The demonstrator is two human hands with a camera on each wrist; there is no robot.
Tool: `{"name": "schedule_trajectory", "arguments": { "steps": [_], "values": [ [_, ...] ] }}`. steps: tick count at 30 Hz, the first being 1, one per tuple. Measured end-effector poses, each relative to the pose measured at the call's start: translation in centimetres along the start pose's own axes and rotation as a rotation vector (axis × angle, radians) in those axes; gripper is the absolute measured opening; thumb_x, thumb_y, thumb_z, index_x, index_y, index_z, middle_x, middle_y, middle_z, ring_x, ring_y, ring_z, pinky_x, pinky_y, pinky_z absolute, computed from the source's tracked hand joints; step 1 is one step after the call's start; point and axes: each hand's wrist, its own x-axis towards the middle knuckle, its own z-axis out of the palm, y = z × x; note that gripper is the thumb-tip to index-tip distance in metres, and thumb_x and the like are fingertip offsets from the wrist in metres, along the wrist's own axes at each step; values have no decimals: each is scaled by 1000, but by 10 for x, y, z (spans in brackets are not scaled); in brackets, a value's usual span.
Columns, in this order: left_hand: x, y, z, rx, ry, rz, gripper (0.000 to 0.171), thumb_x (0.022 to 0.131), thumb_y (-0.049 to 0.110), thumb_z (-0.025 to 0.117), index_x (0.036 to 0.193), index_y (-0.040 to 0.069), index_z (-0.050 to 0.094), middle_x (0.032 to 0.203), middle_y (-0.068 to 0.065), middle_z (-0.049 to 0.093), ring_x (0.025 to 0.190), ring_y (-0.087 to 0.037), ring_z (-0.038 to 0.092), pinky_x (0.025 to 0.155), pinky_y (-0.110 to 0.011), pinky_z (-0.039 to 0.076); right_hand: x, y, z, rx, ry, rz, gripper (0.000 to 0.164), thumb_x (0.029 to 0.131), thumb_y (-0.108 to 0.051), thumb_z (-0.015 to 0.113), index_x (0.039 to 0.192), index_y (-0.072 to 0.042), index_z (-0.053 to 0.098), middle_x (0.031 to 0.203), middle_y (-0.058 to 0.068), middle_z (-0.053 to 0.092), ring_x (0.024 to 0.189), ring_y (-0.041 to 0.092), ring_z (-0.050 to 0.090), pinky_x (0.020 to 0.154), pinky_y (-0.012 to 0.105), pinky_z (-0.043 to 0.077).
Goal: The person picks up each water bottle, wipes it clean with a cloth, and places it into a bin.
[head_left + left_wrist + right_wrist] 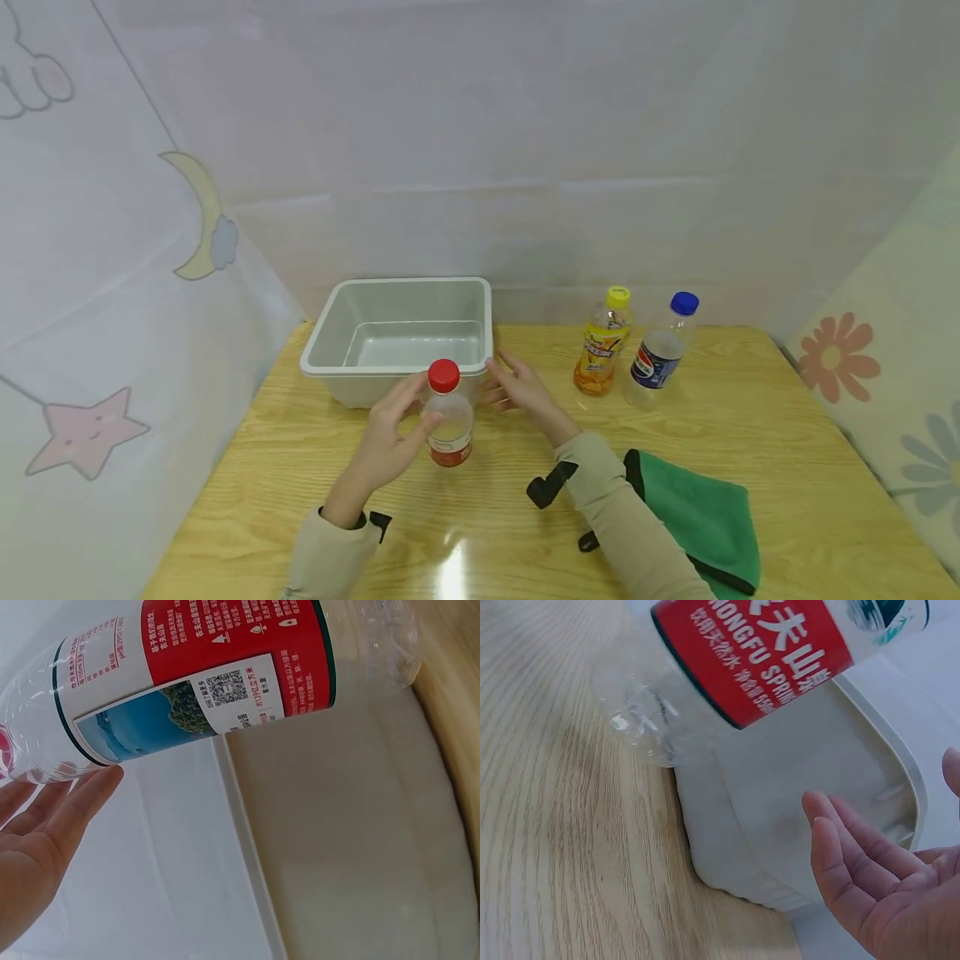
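Observation:
My left hand [390, 429] holds a clear plastic water bottle [450, 417] with a red cap, its thumb in front and its fingers behind. The left wrist view shows the left fingers [82, 802] against the shoulder of the bottle [217, 682], below its red and white label; the thumb is hidden there. My right hand [525, 396] is apart from the bottle, near the front right corner of a grey plastic bin [322, 369]. Its fingers are relaxed and hold nothing in the right wrist view, where the bottle's base [645, 712] shows above the wooden table.
Right of the bin stand a yellow-capped drink bottle [600, 346] and a blue-capped Pepsi bottle [660, 358]. A green cloth with black edging [705, 517] lies beside the right forearm. White sheeting [525, 167] hangs behind the wooden table [247, 517].

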Motion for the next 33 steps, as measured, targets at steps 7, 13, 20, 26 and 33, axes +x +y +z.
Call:
{"name": "schedule_trajectory", "arguments": {
  "steps": [7, 13, 20, 26, 33],
  "values": [
    [10, 3, -17, 26, -5, 40, 43, 85, 4, 63, 124, -9, 49, 120, -21, 53, 101, -30, 55, 74, -41, 53, 5, -1, 10, 32, -8, 1, 60, 95, -41, 43, 143, -11, 25, 99, 29, 62, 82, 39, 64, 59, 36, 55],
    [25, 10, -33, -26, -1, 92, 40, 87, 3, 59, 125, -7, 48, 117, -20, 54, 106, -22, 53, 77, -41, 52, 6, -1, 16, 6, 7, -24, 47, 97, -37, 41, 135, -9, 37, 95, 27, 63, 74, 31, 66, 55, 34, 55],
    [44, 15, -54, 9, 38, 146, 39, 91, 17, 57, 119, -10, 51, 105, -22, 58, 97, -26, 57, 75, -32, 53, 7, -1, 18, 38, -1, -11, 49, 97, -40, 39, 133, -6, 38, 94, 26, 63, 75, 33, 66, 56, 37, 55],
    [60, 18, -73, 38, 74, 145, 34, 89, 10, 58, 116, -9, 53, 101, -19, 59, 94, -27, 58, 77, -23, 51, 6, -2, 18, 57, -10, -1, 53, 96, -42, 41, 135, -6, 36, 99, 30, 61, 82, 39, 63, 56, 36, 55],
    [75, 17, -93, 117, 121, 125, 41, 87, 7, 60, 124, -8, 49, 109, -21, 59, 98, -13, 58, 78, -18, 49, 7, 0, 19, 61, 6, 0, 52, 96, -42, 42, 133, -6, 39, 96, 27, 63, 78, 34, 66, 55, 34, 55]
  ]
}}
